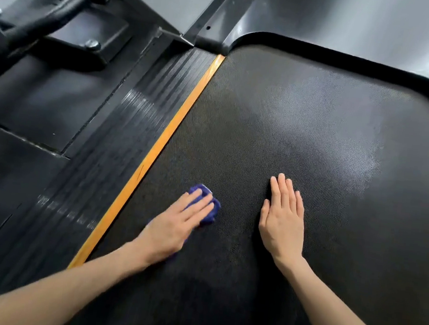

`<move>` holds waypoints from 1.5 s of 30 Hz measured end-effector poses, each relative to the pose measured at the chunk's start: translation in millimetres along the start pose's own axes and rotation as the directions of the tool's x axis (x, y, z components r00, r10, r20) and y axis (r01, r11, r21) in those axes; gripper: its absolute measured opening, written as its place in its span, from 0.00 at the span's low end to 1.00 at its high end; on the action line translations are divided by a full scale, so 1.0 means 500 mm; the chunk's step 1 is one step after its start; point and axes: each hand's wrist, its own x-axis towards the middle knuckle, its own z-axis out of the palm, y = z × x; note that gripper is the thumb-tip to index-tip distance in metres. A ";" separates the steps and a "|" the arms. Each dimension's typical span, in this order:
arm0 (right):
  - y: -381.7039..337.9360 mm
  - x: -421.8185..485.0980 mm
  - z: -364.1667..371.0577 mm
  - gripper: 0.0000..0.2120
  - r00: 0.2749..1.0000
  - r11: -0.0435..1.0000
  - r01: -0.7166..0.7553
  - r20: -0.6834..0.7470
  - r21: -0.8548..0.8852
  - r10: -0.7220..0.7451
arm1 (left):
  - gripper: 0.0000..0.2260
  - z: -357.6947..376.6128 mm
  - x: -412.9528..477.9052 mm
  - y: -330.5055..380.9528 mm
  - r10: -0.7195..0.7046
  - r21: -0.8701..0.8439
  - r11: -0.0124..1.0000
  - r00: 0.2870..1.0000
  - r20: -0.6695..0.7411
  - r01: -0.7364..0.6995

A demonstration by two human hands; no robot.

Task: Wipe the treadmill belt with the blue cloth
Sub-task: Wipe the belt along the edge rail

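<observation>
Pressing crumpled blue cloth [205,203] on textured treadmill belt [304,124], left hand [175,224] flat

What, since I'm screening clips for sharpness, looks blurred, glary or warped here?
Head view: left hand and blue cloth look slightly motion-smeared, right hand crisp; a pale sheen lies on the belt beyond it; the wide lens bows the belt's black rim.
</observation>
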 end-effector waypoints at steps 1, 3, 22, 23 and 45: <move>-0.001 -0.001 0.001 0.25 1.000 1.000 -0.003 -0.002 0.003 0.003 | 0.23 -0.001 -0.018 0.010 0.095 -0.017 0.995 0.995 0.017 -0.095; -0.002 -0.004 0.002 0.25 1.000 1.000 -0.009 0.001 -0.002 0.009 | 0.23 -0.006 -0.024 0.002 0.259 -0.022 0.966 0.964 0.058 -0.258; 0.010 0.003 0.001 0.25 1.000 0.999 0.028 0.000 0.047 -0.028 | 0.25 0.028 -0.017 0.071 -0.261 -0.040 0.965 0.965 -0.022 0.260; 0.011 0.002 0.002 0.25 1.000 0.998 0.027 0.001 0.055 -0.027 | 0.25 0.029 -0.029 0.067 -0.254 -0.029 0.967 0.967 -0.004 0.254; 0.013 -0.001 -0.007 0.25 0.999 0.990 0.029 -0.016 0.135 -0.027 | 0.22 0.008 -0.064 0.043 0.187 -0.087 0.979 0.982 0.035 -0.183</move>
